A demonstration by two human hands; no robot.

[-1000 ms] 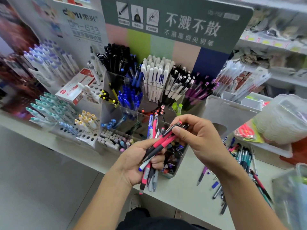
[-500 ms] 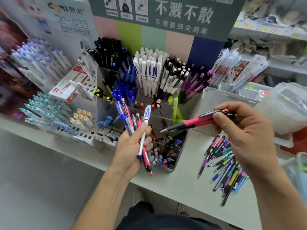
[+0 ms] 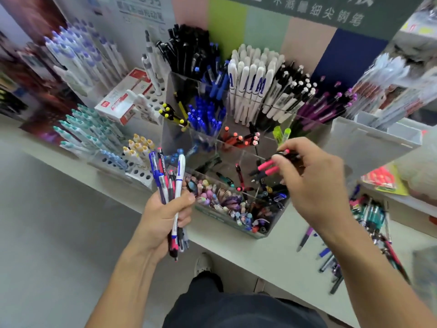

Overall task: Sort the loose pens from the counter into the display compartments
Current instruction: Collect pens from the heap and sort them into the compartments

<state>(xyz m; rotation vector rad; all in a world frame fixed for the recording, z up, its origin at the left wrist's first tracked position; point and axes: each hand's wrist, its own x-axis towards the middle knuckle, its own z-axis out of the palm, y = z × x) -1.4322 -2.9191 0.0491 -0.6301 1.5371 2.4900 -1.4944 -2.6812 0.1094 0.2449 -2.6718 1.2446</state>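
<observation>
Head view: left hand (image 3: 163,218) grips mixed pens (image 3: 169,176); right hand (image 3: 312,178) pinches pink pens (image 3: 266,168) above display compartments (image 3: 238,162).

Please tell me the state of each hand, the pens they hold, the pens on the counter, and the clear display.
left hand: grips a bundle of pens, upright
bundle of pens: fanned out above the fist
right hand: pinches the pink-grip pens over the clear display
pink-grip pens: tips slanting down-left
loose pens: heaped on the counter
clear display: compartments partly filled
</observation>
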